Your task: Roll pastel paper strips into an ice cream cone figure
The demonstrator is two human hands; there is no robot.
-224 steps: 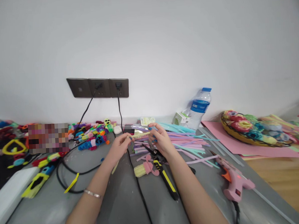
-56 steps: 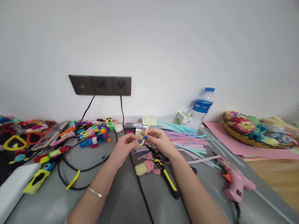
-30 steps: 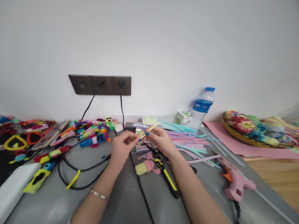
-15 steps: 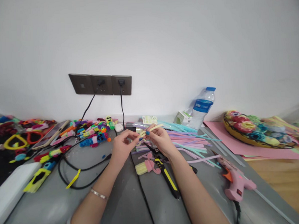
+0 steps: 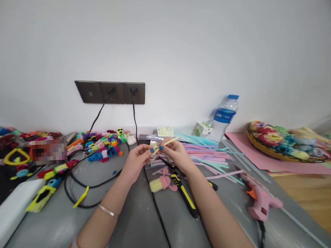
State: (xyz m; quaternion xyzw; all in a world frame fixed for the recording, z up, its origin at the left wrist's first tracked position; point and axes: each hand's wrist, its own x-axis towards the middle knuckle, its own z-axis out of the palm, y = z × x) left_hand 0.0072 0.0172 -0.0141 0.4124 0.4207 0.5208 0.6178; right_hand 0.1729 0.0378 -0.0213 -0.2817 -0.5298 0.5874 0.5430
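With left hand (image 5: 137,160) and right hand (image 5: 177,155) both pinching the thin pale-yellow fuzzy-looking strip (image 5: 171,140), small, even bends should shape it best.

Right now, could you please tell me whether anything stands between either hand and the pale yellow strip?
Nothing visible does: the left hand and right hand both pinch the pale yellow strip directly. The black-and-yellow pliers lie on the gray table, out of the way.
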